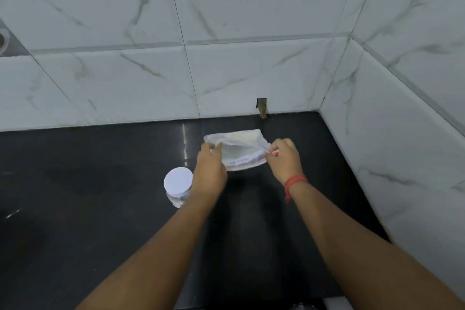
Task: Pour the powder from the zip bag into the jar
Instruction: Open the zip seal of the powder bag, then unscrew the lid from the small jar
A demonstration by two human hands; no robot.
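A clear zip bag with white powder inside lies on the black counter near the back wall. My left hand pinches the bag's left end. My right hand pinches its right end at the red zip slider. The bag's mouth is parted between the two hands. A clear plastic jar with a white lid on top stands upright just left of my left wrist, apart from the bag.
White marble-look tiled walls close the counter at the back and on the right. A small dark notch sits in the back wall behind the bag. A metal fitting shows at the far left edge.
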